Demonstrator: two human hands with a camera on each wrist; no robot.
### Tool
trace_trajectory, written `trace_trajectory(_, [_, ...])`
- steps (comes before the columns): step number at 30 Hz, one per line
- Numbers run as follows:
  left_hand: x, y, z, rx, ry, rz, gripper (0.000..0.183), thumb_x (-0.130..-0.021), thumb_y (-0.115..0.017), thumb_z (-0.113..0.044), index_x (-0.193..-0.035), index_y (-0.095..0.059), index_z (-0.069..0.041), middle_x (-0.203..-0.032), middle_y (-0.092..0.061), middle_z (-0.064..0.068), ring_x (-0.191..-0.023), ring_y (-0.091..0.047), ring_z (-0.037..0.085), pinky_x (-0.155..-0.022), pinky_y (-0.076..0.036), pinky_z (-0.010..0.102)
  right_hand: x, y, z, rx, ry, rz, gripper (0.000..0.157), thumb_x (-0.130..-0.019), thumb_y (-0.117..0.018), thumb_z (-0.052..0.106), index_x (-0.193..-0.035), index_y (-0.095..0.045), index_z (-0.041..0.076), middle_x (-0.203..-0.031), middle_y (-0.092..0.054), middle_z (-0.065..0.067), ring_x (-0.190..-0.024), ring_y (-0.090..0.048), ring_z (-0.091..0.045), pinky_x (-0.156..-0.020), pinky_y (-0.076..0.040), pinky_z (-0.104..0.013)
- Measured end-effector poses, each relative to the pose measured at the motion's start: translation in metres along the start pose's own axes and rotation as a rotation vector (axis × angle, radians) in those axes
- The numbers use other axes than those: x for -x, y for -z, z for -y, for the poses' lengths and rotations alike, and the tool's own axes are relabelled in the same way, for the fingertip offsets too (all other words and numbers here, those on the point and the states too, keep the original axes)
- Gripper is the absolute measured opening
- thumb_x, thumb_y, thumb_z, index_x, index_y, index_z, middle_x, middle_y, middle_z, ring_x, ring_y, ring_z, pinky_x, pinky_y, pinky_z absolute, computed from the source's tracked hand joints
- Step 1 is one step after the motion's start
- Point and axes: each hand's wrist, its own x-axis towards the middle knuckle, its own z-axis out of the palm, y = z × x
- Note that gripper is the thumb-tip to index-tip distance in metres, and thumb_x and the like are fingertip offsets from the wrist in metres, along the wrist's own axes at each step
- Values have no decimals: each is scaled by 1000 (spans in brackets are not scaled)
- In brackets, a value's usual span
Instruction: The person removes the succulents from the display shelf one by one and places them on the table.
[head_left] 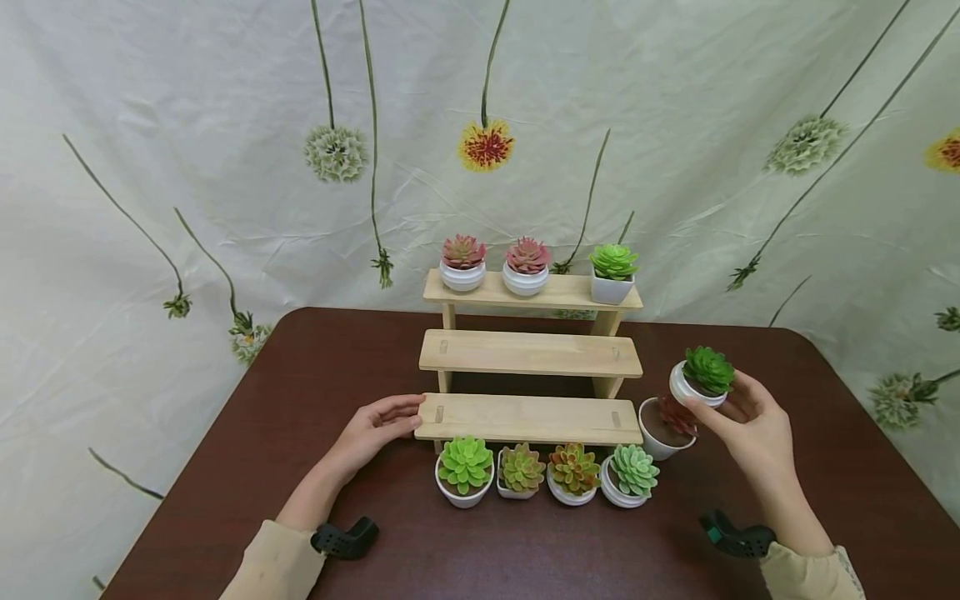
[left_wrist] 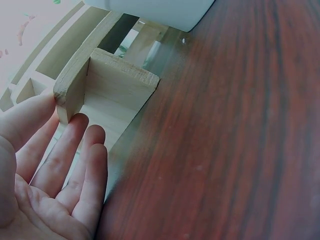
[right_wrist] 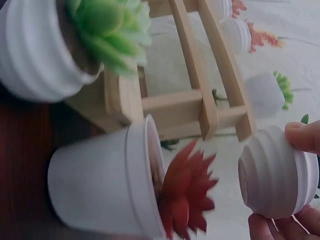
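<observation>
In the head view my right hand (head_left: 757, 429) grips a dark green succulent in a round white pot (head_left: 693, 390), lifted above the table and tilted. The right wrist view shows the ribbed side of that pot (right_wrist: 272, 172) between thumb and fingers. Just below it stands a taller white pot with a red succulent (head_left: 660, 437), beside the right end of the three-tier wooden plant stand (head_left: 525, 419). My left hand (head_left: 375, 429) holds the left end of the stand's lowest board, thumb and fingers at its corner in the left wrist view (left_wrist: 72, 95).
Two pink succulents (head_left: 462, 277) (head_left: 526, 282) and a bright green one in a square pot (head_left: 611, 289) stand on the top board. Several potted succulents (head_left: 572, 475) line the table in front of the stand. A flower-printed cloth (head_left: 225, 100) hangs behind the brown table (head_left: 300, 375).
</observation>
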Motion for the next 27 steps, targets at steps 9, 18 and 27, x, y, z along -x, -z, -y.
trace_trajectory(9, [0, 0, 1, -3, -6, -3, 43, -88, -67, -18, -126, -57, -1, -128, -55, 17, -104, -59, 12, -81, -51, 28, 10, 18, -10, 40, -104, -66, 72, -75, -80, 35, -138, -46, 26, -130, -53, -3, -99, -58, 0, -69, -47, -9])
trace_trajectory(18, [0, 0, 0, -2, -2, -4, 43, -88, -67, -18, -127, -57, -2, -129, -54, 17, -104, -59, 12, -81, -51, 28, 20, 27, -15, 111, -205, -98, 81, -75, -77, 44, -143, -40, 20, -135, -49, -13, -93, -53, 7, -66, -44, -6])
trace_trajectory(27, [-1, 0, 0, 1, -6, -1, 43, -88, -67, -18, -126, -57, -1, -129, -54, 17, -104, -59, 12, -81, -51, 28, 43, 24, 33, 121, -250, -64, 80, -80, -75, 33, -142, -37, 0, -132, -47, -24, -78, -44, 15, -60, -41, -4])
